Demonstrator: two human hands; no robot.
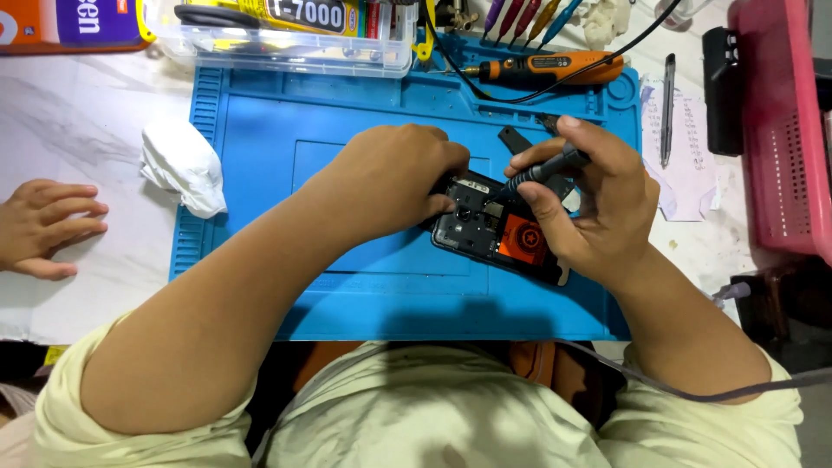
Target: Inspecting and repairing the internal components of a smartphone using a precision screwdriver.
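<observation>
An opened black phone (485, 227) with its back cover off lies on the blue work mat (260, 130), an orange patch showing inside it. My left hand (394, 178) presses down on the phone's upper left part, fingers curled over its edge. My right hand (598, 204) grips a slim dark electric screwdriver (546, 169) like a pen, its tip pointing down-left at the phone's top area. A cable runs from the tool toward the back of the bench. A small black part (513, 139) lies on the mat just behind the phone.
A crumpled white cloth (182, 165) rests at the mat's left edge. Another person's hand (43, 227) lies flat at far left. An orange power screwdriver (542, 68), a clear plastic box (286, 43), a pen on paper (667, 108) and a pink basket (780, 130) stand around.
</observation>
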